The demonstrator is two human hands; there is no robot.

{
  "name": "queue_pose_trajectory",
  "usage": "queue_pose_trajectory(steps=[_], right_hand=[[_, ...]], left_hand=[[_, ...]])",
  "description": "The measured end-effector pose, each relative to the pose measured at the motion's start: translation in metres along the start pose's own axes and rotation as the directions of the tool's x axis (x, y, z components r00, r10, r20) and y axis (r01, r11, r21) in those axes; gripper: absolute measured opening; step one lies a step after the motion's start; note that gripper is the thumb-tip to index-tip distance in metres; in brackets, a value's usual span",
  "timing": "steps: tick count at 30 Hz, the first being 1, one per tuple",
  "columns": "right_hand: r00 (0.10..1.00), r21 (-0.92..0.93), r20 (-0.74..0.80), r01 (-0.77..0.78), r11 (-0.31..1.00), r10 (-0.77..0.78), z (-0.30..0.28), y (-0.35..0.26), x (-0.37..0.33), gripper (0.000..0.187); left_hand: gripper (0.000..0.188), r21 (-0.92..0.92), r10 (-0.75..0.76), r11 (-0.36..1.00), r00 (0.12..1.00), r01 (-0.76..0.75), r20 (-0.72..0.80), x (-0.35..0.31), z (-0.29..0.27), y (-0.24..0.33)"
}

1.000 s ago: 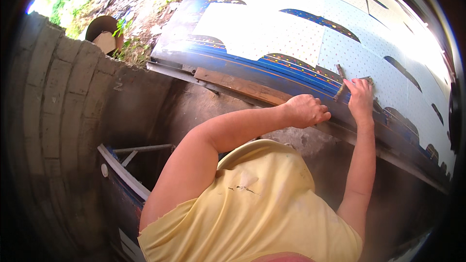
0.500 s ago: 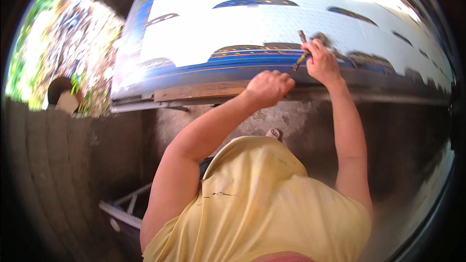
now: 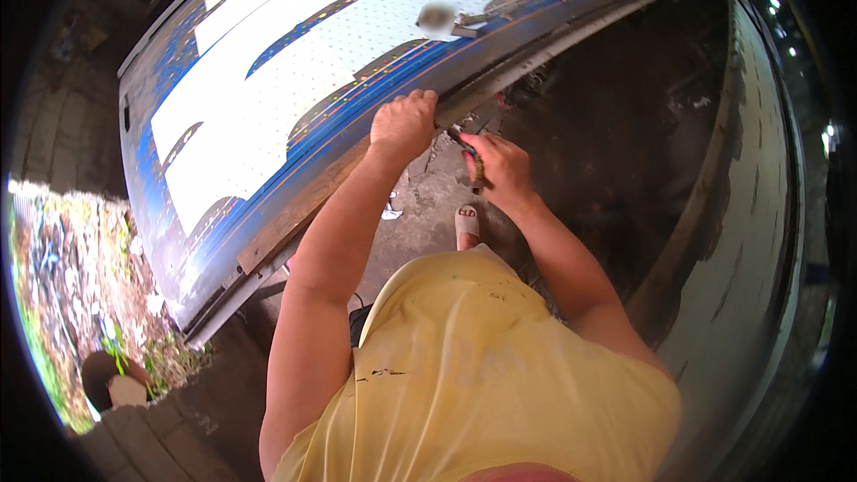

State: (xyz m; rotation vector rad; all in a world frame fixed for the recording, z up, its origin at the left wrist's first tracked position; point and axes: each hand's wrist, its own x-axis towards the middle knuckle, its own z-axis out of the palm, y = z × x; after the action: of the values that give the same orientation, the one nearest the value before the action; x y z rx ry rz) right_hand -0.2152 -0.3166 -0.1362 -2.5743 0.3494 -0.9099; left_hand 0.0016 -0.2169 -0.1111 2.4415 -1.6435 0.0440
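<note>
In the head view, a large white panel with blue arch shapes and a blue border runs diagonally from the lower left of the frame to the upper right. Along its lower edge lies a brown wooden strip, ending in a corner at the lower left, near a patch of sunlit plants.

The left hand, just above centre, is closed in a fist over the panel's lower edge, gripping it where the wood meets a dark metal rail that continues toward the upper right.

The right hand, just right of and below the left, is curled around a thin dark tool; the tool's upper end points toward the edge close to the left fist, and its lower end sticks out under the fingers. The exact kind of tool cannot be told.

Below the hands, bare concrete floor shows between the forearms, with a sandalled foot on it. To the right, a dark open stretch of floor reaches a pale wall curving down the right side. A yellow shirt fills the lower centre.
</note>
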Motion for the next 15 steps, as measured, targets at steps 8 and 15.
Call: queue_pose_trajectory(steps=[8, 15], right_hand=[[0.998, -0.218, -0.027, 0.054, 0.974, -0.061, 0.027, -0.008, 0.007, 0.032], [0.992, -0.288, 0.022, 0.126, 0.949, -0.125, 0.030, -0.003, 0.009, 0.016]], left_hand=[[0.020, 0.007, 0.021, 1.000, 1.000, -0.021, -0.020, -0.003, -0.003, 0.000], [0.017, 0.023, 0.028, 0.999, 0.999, -0.027, -0.020, 0.000, 0.001, 0.000]])
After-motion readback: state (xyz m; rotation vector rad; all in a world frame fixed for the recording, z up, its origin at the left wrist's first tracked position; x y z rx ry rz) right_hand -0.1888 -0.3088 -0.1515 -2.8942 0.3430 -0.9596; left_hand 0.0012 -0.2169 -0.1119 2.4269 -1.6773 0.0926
